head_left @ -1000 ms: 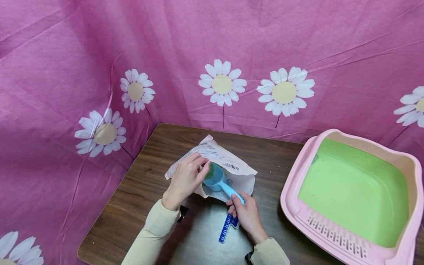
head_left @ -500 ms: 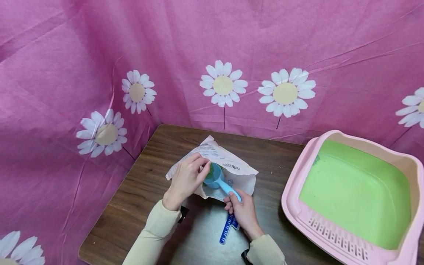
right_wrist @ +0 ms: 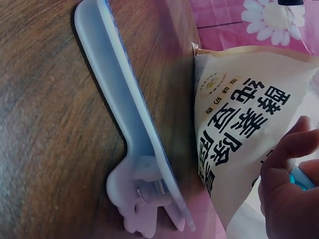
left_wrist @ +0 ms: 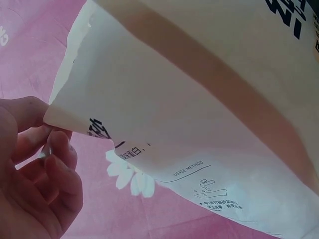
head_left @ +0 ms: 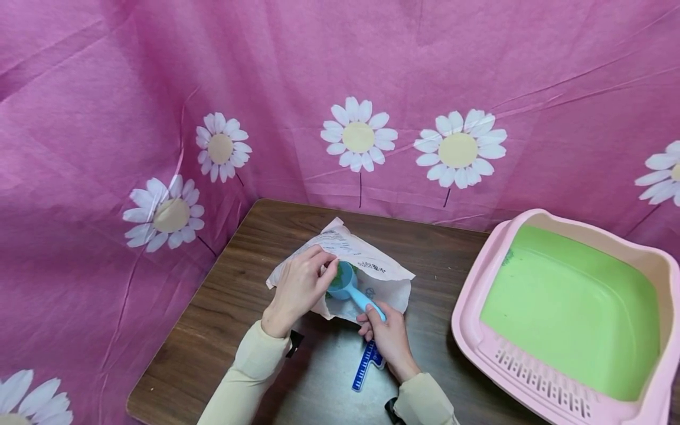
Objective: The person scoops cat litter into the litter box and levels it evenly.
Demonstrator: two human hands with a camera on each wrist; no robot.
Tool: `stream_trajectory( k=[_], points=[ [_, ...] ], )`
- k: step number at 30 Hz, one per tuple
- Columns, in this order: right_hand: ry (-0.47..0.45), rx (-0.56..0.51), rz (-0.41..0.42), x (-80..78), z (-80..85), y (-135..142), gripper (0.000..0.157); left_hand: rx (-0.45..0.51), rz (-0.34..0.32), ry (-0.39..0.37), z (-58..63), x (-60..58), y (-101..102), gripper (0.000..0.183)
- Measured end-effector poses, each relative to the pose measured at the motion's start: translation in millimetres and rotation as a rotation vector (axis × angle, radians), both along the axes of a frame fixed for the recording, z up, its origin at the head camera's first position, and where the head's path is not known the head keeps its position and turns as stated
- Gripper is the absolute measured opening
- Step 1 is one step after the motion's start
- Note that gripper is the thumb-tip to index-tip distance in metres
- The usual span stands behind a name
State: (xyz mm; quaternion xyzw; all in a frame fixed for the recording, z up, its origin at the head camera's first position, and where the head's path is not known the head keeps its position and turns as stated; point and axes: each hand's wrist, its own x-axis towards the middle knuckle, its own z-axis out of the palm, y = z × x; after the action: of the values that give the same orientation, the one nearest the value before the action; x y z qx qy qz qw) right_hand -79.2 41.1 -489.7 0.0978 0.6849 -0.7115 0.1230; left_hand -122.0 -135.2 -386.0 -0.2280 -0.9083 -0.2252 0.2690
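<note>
A white printed bag (head_left: 379, 251) stands with its mouth open on the table. My left hand (head_left: 300, 286) pinches the edge of the bag's mouth between thumb and fingers, as the left wrist view also shows. With my right hand (head_left: 390, 336) I grip the handle of a light blue scoop (head_left: 361, 299), whose cup is inside the bag's mouth. Green granules (head_left: 336, 276) show in and around the cup. Below my right hand lies a blue sealing clip (head_left: 365, 366) with a spring, seen large in the right wrist view.
A pink litter box (head_left: 467, 330) with a green inside stands at the right; a few specks lie at its back left corner. The brown wooden table (head_left: 212, 330) ends at a pink daisy-printed curtain (head_left: 292, 118) at the back and left.
The scoop and my right hand have moved slightly forward, deeper into the bag. My left hand keeps its pinch on the bag's edge.
</note>
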Motion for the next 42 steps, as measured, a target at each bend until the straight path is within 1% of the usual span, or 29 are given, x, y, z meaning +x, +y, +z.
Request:
stream_trajectory(
  k=[10,20,26,31,42],
  points=[
    [-0.013,-0.072,-0.003,1.8,1.6,5,0.038,-0.007,0.016,-0.012,0.2,-0.3,0,0.010],
    [-0.069,-0.105,-0.021,5.2,2.0,12,0.038,0.002,0.024,-0.036,0.0,-1.5,0,0.011],
    [-0.093,-0.159,-0.051,7.1,1.4,16,0.035,0.012,0.022,-0.036,0.6,-2.3,-1,0.011],
    [-0.096,-0.176,-0.051,10.3,1.7,20,0.036,0.030,0.028,-0.040,1.7,-2.9,-1,0.010],
    [-0.118,-0.194,-0.060,15.6,5.6,30,0.037,0.064,0.014,-0.044,2.4,-4.3,-2,0.009]
  ],
)
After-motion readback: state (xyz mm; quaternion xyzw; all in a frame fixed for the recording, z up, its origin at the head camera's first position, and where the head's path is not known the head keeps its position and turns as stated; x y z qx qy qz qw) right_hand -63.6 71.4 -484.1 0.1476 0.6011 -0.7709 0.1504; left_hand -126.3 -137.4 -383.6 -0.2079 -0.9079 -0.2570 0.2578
